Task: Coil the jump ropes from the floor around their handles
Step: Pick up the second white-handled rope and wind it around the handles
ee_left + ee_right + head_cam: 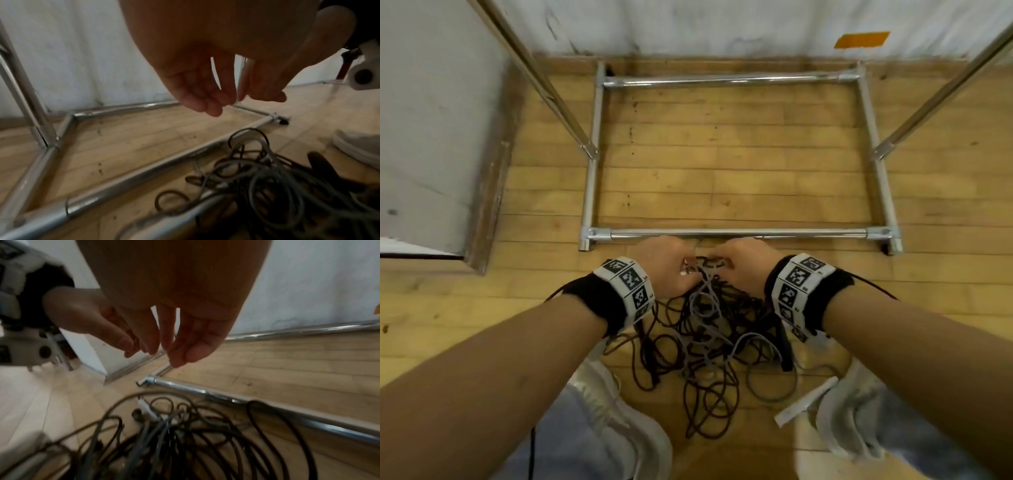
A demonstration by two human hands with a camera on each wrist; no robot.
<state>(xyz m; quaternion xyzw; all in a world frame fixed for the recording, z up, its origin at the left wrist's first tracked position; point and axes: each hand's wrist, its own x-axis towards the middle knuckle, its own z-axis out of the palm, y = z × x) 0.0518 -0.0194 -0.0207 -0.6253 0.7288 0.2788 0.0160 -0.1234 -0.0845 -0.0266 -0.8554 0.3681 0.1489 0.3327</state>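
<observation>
Both hands hang just above the tangle at frame centre: left hand and right hand have relaxed, slightly bent fingers, and whether either pinches a strand I cannot tell. Below them the jump ropes, thin round cords in dark brown and pale grey, lie in loose knotted loops on the floor of yellowish wood strips. Beyond, a shiny chrome tube frame forms a rectangle
</observation>
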